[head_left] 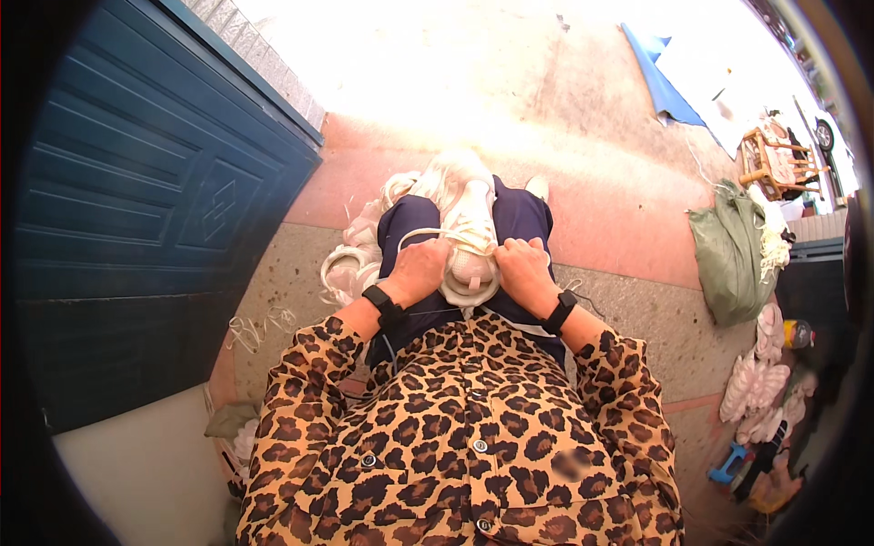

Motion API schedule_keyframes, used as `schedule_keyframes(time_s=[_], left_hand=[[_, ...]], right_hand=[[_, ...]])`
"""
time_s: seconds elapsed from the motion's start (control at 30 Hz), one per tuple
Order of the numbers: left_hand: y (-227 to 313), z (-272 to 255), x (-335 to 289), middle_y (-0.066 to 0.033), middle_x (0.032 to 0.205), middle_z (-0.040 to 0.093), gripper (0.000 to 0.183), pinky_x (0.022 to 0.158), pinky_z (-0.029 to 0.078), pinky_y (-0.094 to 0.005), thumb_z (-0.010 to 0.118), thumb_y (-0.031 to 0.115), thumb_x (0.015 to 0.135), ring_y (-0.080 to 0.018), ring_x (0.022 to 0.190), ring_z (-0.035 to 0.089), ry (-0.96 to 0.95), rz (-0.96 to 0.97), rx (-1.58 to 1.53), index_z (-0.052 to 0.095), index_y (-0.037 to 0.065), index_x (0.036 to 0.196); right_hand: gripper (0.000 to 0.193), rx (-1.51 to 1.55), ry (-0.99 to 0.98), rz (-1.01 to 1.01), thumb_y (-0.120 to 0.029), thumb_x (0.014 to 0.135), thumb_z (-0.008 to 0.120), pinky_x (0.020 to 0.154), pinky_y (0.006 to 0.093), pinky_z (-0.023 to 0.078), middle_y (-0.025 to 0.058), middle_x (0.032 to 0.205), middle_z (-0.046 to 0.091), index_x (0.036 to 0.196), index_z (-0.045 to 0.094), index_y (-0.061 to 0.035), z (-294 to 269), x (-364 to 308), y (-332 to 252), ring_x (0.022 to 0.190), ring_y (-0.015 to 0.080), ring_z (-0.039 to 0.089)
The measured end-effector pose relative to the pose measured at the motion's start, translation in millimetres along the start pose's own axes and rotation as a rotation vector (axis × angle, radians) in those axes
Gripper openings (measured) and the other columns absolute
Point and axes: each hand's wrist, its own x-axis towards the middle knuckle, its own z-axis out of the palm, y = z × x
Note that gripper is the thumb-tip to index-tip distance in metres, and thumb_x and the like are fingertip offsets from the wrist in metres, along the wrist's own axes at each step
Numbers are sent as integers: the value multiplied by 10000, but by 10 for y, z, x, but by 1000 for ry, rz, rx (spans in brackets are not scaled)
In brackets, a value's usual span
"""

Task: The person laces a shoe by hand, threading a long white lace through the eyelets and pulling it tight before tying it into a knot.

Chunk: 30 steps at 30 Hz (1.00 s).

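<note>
A white shoe upper [472, 269] with a mesh patch lies in my lap, its rounded opening toward me. My left hand [421, 269] is closed at its left edge, pinching a white lace [424, 231] that arches above the knuckles. At the right edge my right hand [526, 271] is closed too, fingertips against the upper; the lace seems to run between both hands, though the right fingertips hide its end. More white uppers [350, 266] hang in a bunch over my left leg, and a pale heap [455, 177] rests between my knees.
A dark blue panelled door [137, 173] stands at left. Loose white laces [259, 329] lie on the floor near it. To the right are a green sack [731, 259], a stack of whitish uppers [754, 387], a blue object [728, 462] and a wooden chair [774, 164].
</note>
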Motion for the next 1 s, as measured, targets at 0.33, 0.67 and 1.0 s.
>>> schedule_keyframes(time_s=[0.33, 0.67, 1.0], left_hand=[[214, -83, -105, -40, 781, 590, 193, 730, 352, -361, 640, 191, 721, -219, 874, 479, 166, -22, 261, 627, 64, 866], [141, -82, -87, -50, 777, 570, 99, 712, 358, -343, 559, 107, 698, -208, 824, 502, 245, 240, 233, 583, 86, 792], [571, -354, 290, -158, 658, 590, 184, 554, 436, -293, 598, 125, 814, -211, 590, 576, 272, -31, -591, 602, -59, 799]], right_hand=[[93, 3, 96, 67, -160, 760, 585, 707, 349, 354, 62, 765, 542, 775, 606, -70, -52, -78, -68, 809, 219, 496], [86, -115, -3, -124, -84, 692, 562, 720, 335, 374, 56, 787, 548, 771, 590, -65, -41, -23, 7, 821, 217, 503], [63, 435, 495, 79, -131, 762, 599, 677, 324, 324, 34, 722, 495, 722, 625, -90, -413, 188, -135, 738, 205, 482]])
